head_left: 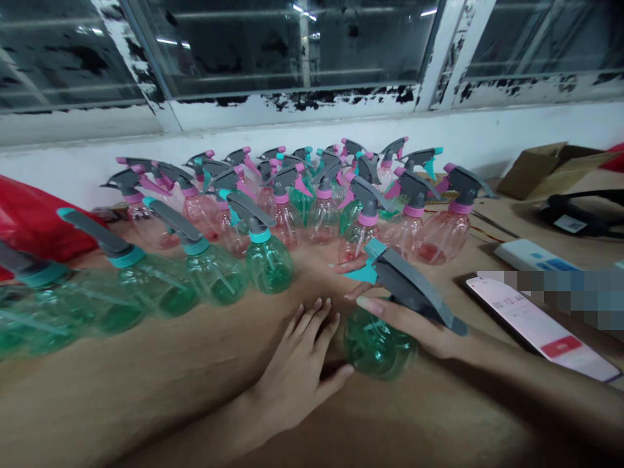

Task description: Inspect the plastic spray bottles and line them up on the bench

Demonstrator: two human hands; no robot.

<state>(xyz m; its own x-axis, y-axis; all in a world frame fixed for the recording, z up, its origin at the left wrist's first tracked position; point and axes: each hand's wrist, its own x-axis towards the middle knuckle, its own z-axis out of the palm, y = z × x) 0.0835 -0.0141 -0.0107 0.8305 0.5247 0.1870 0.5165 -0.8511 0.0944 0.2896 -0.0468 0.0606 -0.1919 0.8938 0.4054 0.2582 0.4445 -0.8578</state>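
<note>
Workshop-type room, not a home: dozens of plastic spray bottles [268, 260] stand massed on a bare wooden worktop [97, 377]. Paint flakes off the white window frame [292, 110] behind (fluorescent tubes [166, 41] reflected in the glass). Cardboard box [550, 172] and white power strip [531, 255] off to the right.

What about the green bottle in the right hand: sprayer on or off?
On: grey sprayer head sits atop the green bottle in the right hand; fingers hide the join.
</note>
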